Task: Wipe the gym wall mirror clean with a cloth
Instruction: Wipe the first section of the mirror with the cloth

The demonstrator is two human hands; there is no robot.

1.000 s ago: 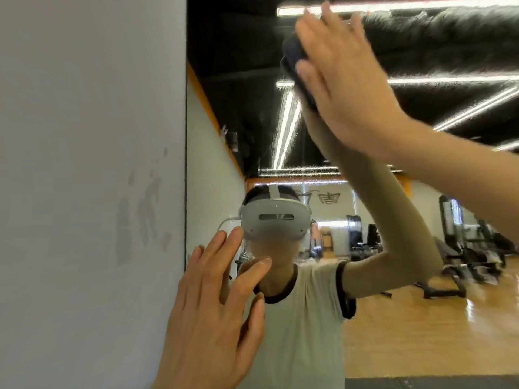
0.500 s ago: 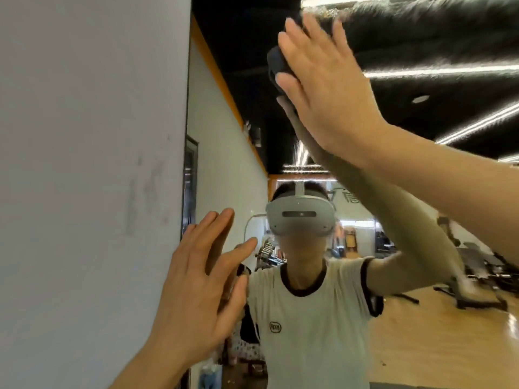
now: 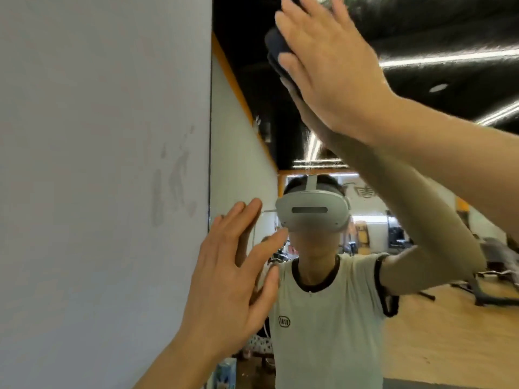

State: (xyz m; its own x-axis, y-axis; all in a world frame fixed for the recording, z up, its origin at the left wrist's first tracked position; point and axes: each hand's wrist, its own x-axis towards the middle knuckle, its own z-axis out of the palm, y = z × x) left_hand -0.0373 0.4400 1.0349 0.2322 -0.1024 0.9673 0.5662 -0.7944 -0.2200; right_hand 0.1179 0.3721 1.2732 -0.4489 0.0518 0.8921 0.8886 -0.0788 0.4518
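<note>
The wall mirror [image 3: 421,346] fills the right of the view and reflects me, a person in a headset and pale T-shirt. High up, my right hand [image 3: 328,66] presses a dark blue cloth [image 3: 276,47] flat against the glass with straight fingers; only the cloth's left edge shows past the palm. Lower down, my left hand [image 3: 233,279] lies flat on the mirror near its left edge, fingers spread and straight, holding nothing.
A white wall [image 3: 98,192] with grey smudges [image 3: 174,178] stands to the left, meeting the mirror at a dark vertical edge [image 3: 209,164]. The glass reflects a wooden gym floor, exercise machines and ceiling light strips.
My right hand and the cloth slid down and left, then back up the glass. The left hand stayed flat near the mirror's edge while the view shifted.
</note>
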